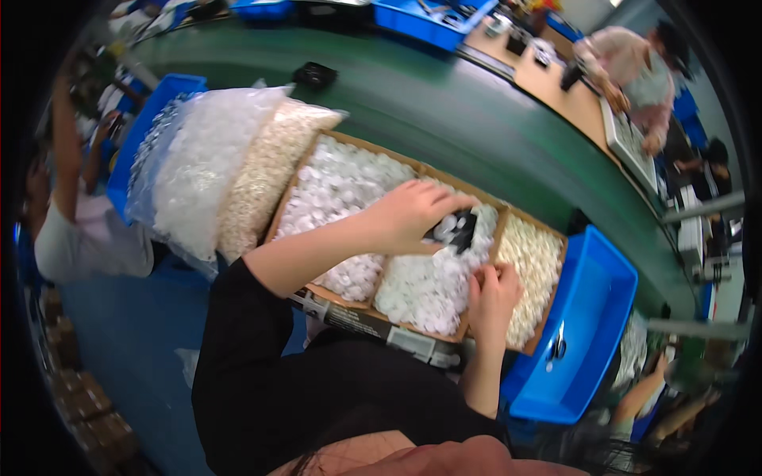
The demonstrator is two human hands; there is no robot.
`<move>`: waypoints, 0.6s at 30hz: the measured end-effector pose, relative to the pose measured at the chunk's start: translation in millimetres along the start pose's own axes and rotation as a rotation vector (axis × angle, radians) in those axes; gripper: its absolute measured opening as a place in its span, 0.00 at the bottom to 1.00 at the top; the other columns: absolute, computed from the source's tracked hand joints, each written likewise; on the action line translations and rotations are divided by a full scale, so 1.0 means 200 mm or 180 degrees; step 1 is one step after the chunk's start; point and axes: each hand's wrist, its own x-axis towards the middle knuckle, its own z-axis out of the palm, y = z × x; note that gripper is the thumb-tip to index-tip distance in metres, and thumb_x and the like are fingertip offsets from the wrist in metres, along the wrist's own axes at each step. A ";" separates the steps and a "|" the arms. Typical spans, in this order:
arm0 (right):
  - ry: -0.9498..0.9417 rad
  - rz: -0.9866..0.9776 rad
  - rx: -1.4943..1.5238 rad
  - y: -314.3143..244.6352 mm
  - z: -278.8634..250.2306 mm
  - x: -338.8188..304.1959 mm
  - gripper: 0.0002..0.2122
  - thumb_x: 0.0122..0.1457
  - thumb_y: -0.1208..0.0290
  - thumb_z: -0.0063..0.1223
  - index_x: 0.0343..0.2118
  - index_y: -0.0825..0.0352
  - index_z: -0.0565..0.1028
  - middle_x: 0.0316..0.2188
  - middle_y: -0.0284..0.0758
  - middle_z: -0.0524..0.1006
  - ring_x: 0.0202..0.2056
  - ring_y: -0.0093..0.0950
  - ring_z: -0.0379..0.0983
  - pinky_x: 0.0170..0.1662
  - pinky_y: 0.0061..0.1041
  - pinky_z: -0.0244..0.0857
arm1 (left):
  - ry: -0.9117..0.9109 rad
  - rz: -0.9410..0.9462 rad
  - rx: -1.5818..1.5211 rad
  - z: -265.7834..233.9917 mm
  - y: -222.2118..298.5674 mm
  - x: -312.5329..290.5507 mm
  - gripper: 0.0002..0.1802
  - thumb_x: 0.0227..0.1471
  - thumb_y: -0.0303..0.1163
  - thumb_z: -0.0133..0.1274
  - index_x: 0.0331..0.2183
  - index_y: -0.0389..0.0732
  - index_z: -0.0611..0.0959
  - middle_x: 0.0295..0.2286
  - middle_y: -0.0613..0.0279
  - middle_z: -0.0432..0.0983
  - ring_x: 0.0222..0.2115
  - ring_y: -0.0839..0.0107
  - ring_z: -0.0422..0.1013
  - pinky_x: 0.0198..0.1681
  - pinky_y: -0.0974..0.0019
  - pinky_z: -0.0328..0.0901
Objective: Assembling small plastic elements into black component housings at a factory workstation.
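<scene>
A shallow cardboard box (327, 297) with three compartments lies in front of me. White small plastic pieces (349, 170) fill its left part, translucent white pieces (425, 289) its middle part, and cream-coloured pieces (530, 252) its right part. My left hand (409, 216) arches over the far end of the middle part, thumb and fingers apart. Beside its fingertips a black patch or object (463, 236) shows among the pieces; I cannot tell which it is. My right hand (494, 300) is at the divider beside the cream pieces, its fingers curled together. Whatever they pinch is hidden.
Left of the box, stuffed clear bags (210, 163) lean on a blue bin (119, 178). At the right stands a blue tray (591, 317) holding small scissors (558, 347). A small black object (315, 74) lies on the green surface beyond. Other people work around, one (635, 79) at the far-right bench.
</scene>
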 end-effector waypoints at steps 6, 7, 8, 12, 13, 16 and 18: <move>0.0017 -0.0152 0.0017 -0.01 0.00 0.03 0.08 0.55 0.73 0.66 0.36 0.64 0.79 0.41 0.41 0.74 0.47 0.42 0.71 0.53 0.43 0.59 | 0.0920 -0.1688 0.0835 -0.13 -0.59 0.35 0.48 0.50 0.52 0.68 0.64 0.41 0.65 0.52 0.46 0.72 0.53 0.47 0.70 0.56 0.48 0.67; 0.0026 -0.0104 0.0012 -0.01 0.01 0.04 0.07 0.54 0.75 0.65 0.36 0.64 0.79 0.40 0.41 0.74 0.46 0.43 0.71 0.53 0.42 0.60 | 0.0822 -0.2108 0.0948 -0.13 -0.74 0.38 0.48 0.52 0.56 0.65 0.64 0.39 0.65 0.53 0.44 0.71 0.54 0.46 0.69 0.56 0.48 0.67; -0.0014 -0.0109 0.0057 0.00 0.03 0.04 0.07 0.55 0.76 0.65 0.35 0.65 0.79 0.38 0.41 0.74 0.45 0.43 0.71 0.53 0.43 0.59 | 0.0956 -0.2169 0.0890 -0.11 -0.89 0.39 0.48 0.56 0.61 0.60 0.63 0.35 0.65 0.53 0.40 0.69 0.55 0.43 0.68 0.56 0.47 0.68; -0.0116 0.0110 0.0289 0.05 0.02 0.01 0.08 0.54 0.75 0.64 0.36 0.69 0.78 0.39 0.48 0.73 0.45 0.47 0.71 0.49 0.46 0.65 | 0.0560 -0.3261 0.1521 -0.31 -1.32 0.48 0.36 0.64 0.46 0.53 0.66 0.38 0.66 0.63 0.41 0.62 0.64 0.42 0.60 0.62 0.43 0.62; 0.0085 0.0122 0.0495 0.17 0.12 -0.05 0.08 0.55 0.75 0.63 0.36 0.69 0.78 0.38 0.47 0.72 0.43 0.48 0.71 0.49 0.46 0.65 | 0.0681 -0.3557 0.2222 -0.35 -1.44 0.48 0.32 0.64 0.43 0.49 0.65 0.39 0.69 0.64 0.40 0.62 0.65 0.40 0.58 0.63 0.40 0.60; -0.0220 -0.0242 0.0480 0.11 0.12 0.03 0.09 0.56 0.75 0.61 0.38 0.70 0.78 0.39 0.46 0.73 0.44 0.45 0.71 0.50 0.41 0.67 | 0.0629 -0.5199 0.2358 -0.60 -1.70 0.09 0.32 0.66 0.39 0.48 0.67 0.38 0.70 0.69 0.42 0.54 0.70 0.37 0.47 0.70 0.29 0.42; -0.0138 -0.0299 0.0581 0.09 0.15 0.05 0.08 0.56 0.75 0.60 0.39 0.70 0.78 0.39 0.46 0.74 0.44 0.44 0.72 0.50 0.40 0.67 | 0.0520 -0.5100 0.3001 -0.54 -1.70 0.08 0.27 0.61 0.38 0.50 0.59 0.37 0.77 0.59 0.39 0.65 0.60 0.38 0.59 0.62 0.31 0.54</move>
